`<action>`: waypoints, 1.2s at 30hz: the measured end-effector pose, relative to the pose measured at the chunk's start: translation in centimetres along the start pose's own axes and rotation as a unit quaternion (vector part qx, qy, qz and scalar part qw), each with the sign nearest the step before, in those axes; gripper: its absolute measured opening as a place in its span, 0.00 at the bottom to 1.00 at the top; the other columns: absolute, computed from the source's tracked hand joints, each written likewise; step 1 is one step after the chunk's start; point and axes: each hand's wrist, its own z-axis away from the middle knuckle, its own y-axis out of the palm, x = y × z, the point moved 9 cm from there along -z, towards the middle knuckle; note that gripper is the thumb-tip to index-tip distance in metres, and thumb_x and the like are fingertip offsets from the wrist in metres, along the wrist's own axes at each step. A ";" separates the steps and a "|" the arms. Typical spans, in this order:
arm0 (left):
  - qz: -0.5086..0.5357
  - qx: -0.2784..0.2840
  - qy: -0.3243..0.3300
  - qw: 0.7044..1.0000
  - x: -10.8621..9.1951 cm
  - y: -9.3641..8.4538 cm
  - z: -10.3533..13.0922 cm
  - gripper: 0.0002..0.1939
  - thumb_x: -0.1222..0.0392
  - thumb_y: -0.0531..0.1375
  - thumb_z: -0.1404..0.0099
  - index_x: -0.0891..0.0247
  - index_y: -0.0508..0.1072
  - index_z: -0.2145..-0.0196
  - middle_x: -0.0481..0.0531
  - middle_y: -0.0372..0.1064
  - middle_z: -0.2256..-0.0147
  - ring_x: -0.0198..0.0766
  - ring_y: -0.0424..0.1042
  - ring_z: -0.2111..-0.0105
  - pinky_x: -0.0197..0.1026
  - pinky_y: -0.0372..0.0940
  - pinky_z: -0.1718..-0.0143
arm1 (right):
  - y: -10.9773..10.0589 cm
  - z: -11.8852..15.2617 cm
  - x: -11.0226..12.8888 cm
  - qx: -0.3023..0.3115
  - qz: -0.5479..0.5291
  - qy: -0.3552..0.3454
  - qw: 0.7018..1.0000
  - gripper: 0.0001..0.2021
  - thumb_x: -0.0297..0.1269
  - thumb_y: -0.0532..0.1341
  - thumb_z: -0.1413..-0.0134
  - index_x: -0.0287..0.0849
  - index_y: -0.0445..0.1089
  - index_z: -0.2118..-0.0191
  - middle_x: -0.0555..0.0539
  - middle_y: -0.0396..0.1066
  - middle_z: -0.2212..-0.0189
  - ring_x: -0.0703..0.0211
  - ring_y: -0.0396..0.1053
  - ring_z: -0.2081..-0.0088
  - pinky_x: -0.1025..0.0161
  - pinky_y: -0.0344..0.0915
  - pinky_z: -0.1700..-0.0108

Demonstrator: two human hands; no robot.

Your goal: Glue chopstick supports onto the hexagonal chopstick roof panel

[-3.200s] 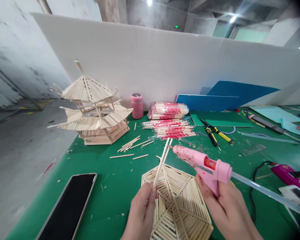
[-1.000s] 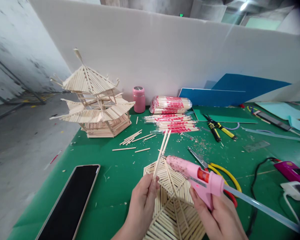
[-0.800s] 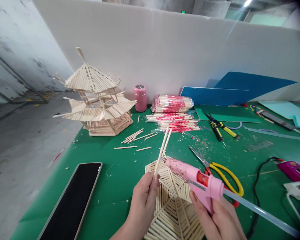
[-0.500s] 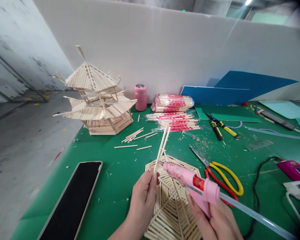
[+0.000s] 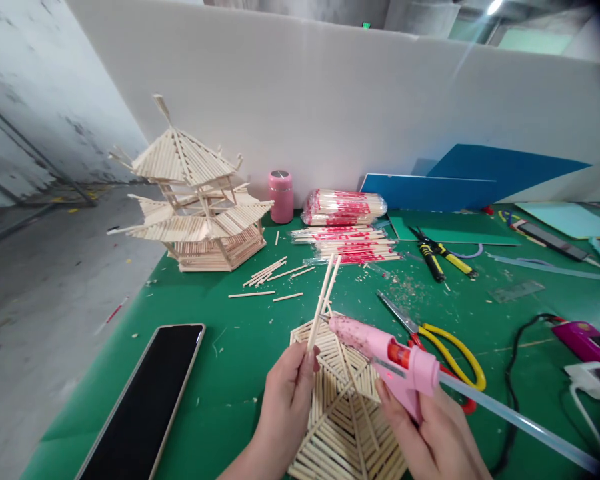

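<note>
Between thumb and fingers, my left hand [image 5: 286, 399] pinches a pair of thin wooden sticks [image 5: 325, 293] that point up and away from me. Wrapped round the handle of a pink glue gun [image 5: 375, 343] is my right hand [image 5: 433, 430]. The gun's nozzle is at the sticks, a little above my left fingertips; whether it touches them I cannot tell. A clear glue stick [image 5: 520, 423] juts from the back of the gun. Below both hands lies a many-sided panel of wooden sticks [image 5: 347, 427], partly covered by the hands and gun.
A stick pagoda model [image 5: 195, 200] stands at the back left, beside a pink flask [image 5: 281, 197]. Wrapped stick bundles [image 5: 347, 227] lie at the back. Scissors [image 5: 450, 340], pliers [image 5: 440, 253] and a black cable [image 5: 513, 373] are on the right, a phone [image 5: 145, 400] on the left.
The glue gun's nozzle has shifted slightly up and right along the sticks. My left hand keeps its grip on them with almost no movement.
</note>
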 end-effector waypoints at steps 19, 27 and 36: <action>0.216 -0.024 -0.063 0.974 0.7 -0.2 -0.5 0.11 0.54 0.51 0.38 0.65 0.65 0.70 0.44 0.58 0.77 0.24 0.50 0.83 0.31 0.46 0.82 | -0.1 -5.1 -11.3 0.042 -0.157 0.268 0.950 0.15 0.47 0.55 0.52 0.38 0.65 0.68 0.51 0.64 0.81 0.63 0.62 0.79 0.68 0.57 0.78; 0.206 -0.002 -0.052 0.977 0.2 0.3 -0.4 0.11 0.56 0.51 0.38 0.66 0.65 0.72 0.45 0.58 0.78 0.24 0.49 0.84 0.32 0.46 0.83 | -0.3 -6.9 -14.4 0.073 0.086 0.254 0.961 0.17 0.51 0.53 0.54 0.42 0.64 0.78 0.52 0.63 0.87 0.59 0.62 0.82 0.65 0.53 0.77; 0.216 0.014 -0.060 0.974 0.2 0.9 -0.1 0.11 0.57 0.51 0.38 0.66 0.66 0.73 0.45 0.58 0.79 0.24 0.49 0.85 0.32 0.45 0.84 | -2.1 -7.2 -8.8 -0.061 0.113 0.153 0.980 0.14 0.45 0.55 0.52 0.42 0.67 0.63 0.43 0.67 0.66 0.53 0.65 0.66 0.61 0.59 0.68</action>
